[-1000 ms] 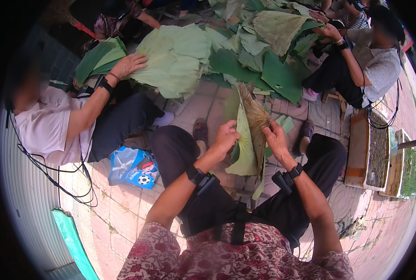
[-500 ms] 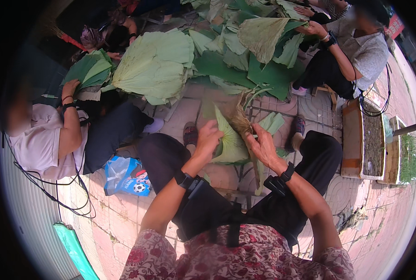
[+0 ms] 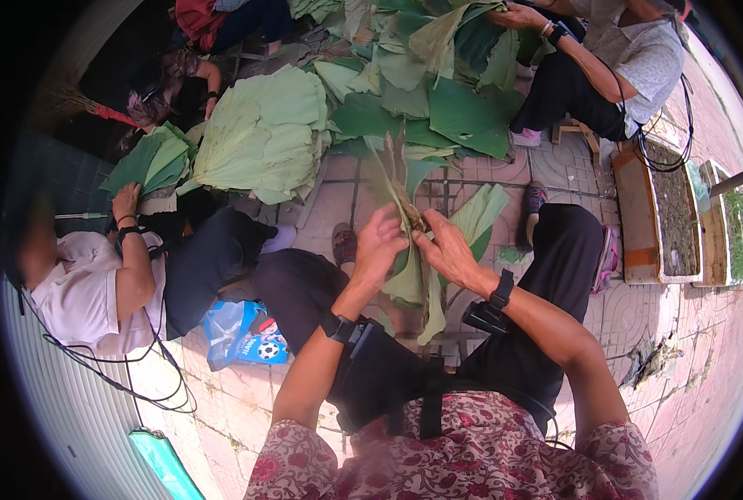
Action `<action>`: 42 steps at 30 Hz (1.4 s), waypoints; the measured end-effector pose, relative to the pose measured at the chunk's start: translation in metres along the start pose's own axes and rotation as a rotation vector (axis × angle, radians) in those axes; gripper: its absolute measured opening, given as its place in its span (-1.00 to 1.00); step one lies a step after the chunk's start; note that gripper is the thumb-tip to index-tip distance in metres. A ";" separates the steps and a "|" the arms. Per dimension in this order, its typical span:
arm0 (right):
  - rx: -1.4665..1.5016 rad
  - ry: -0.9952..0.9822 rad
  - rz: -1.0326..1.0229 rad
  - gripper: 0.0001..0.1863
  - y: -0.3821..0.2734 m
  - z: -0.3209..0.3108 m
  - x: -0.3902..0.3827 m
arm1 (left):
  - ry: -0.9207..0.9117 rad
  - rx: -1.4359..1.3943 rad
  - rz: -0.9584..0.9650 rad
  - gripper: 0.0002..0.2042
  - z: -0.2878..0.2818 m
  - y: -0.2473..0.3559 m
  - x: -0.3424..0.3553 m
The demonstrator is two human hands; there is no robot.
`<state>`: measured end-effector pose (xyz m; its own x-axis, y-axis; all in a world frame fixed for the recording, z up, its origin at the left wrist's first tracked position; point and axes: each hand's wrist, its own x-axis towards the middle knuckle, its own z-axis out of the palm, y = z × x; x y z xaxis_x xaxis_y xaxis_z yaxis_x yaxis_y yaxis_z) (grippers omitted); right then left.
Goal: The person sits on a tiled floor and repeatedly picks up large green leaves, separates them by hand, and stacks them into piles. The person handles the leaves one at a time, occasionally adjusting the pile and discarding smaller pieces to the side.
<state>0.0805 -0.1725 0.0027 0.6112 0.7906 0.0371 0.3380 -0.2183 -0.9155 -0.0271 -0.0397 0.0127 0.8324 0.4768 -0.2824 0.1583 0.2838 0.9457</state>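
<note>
Between my legs a large leaf (image 3: 406,282), pale green with dry brown parts, stands folded into a narrow bundle, with strips hanging down. My left hand (image 3: 376,248) has its fingers curled on the leaf's left side near the fold. My right hand (image 3: 445,248) grips the brown crumpled edge from the right, close beside the left one. Just behind my right hand lies another light green folded leaf (image 3: 480,217) on the paving.
A pile of leaves (image 3: 470,121) and a pale stack (image 3: 255,133) lie ahead. Co-workers sit at left (image 3: 97,283), right (image 3: 621,75) and back. Also around me are a blue printed bag (image 3: 246,329), foam planters (image 3: 659,217), cables and green sheeting (image 3: 163,462).
My hands have come closer together, folding the leaf from a half-open fan into a narrow bundle. The left co-worker's hand has left the pale stack for a darker green bundle.
</note>
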 end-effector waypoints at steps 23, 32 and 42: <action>-0.050 0.322 0.114 -0.72 0.051 -0.044 0.010 | 0.387 0.283 0.265 -0.36 -0.026 -0.017 -0.001; -0.115 0.307 0.050 -0.74 0.049 -0.045 -0.001 | 0.278 0.273 0.317 -0.42 -0.008 -0.019 -0.001; 0.236 0.128 0.106 -0.69 0.030 -0.024 -0.007 | -0.060 0.391 0.277 -0.65 0.037 -0.030 0.006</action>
<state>0.1035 -0.1988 -0.0154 0.7246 0.6886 -0.0273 0.1003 -0.1446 -0.9844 -0.0076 -0.0761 -0.0109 0.8986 0.4385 -0.0128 0.1049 -0.1863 0.9769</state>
